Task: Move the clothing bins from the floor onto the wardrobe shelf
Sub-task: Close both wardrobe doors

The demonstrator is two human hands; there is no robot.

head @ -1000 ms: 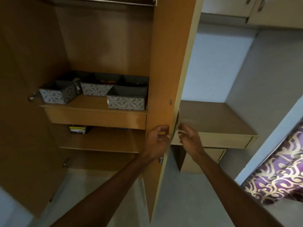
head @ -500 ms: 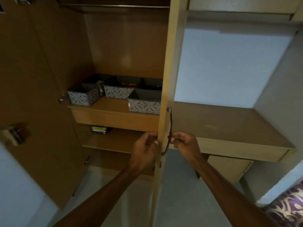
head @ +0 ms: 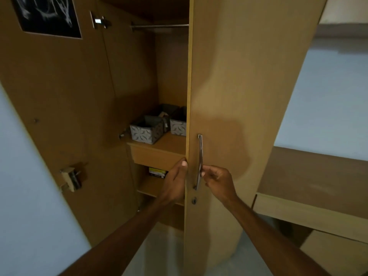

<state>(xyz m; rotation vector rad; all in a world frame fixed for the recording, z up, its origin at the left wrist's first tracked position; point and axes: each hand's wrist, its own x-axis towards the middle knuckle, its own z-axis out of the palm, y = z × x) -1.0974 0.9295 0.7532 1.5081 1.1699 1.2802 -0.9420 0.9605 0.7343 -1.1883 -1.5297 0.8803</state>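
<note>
- Left hand [head: 175, 181] gripping door [head: 239, 96] edge.
- Right hand [head: 218, 181] pinching handle [head: 199, 162].
- Bins [head: 147, 131] sitting on shelf [head: 167, 142], far left of door.

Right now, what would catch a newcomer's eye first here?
The tall wardrobe door fills the centre, with the left hand on its edge and the right hand at its metal handle. Behind it, grey patterned bins sit on the shelf.
</note>
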